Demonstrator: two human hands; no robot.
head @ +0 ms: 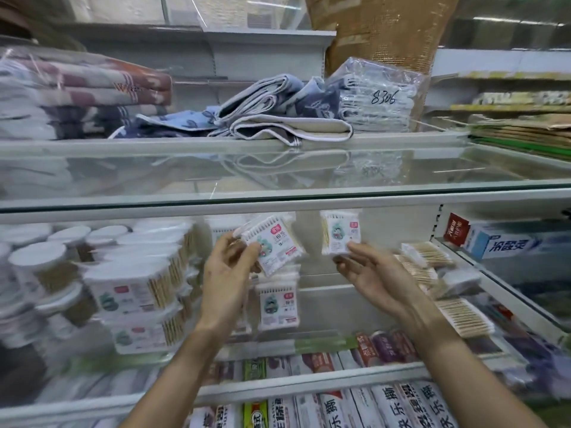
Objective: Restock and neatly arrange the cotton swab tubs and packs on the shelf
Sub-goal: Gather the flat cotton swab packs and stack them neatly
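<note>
Flat plastic swab packs (272,242), fingers (250,248) pinching

the glass shelf (309,197) carries folded towels (278,115). on the shelf below (324,344), white-lidded swab tubs (40,264) stand at the left, stacked swab packs (136,298) beside them, loose swab bundles (460,316) at the right.

round tubs (37,267) blurred, toothpaste boxes (401,406) edge-cropped
</note>
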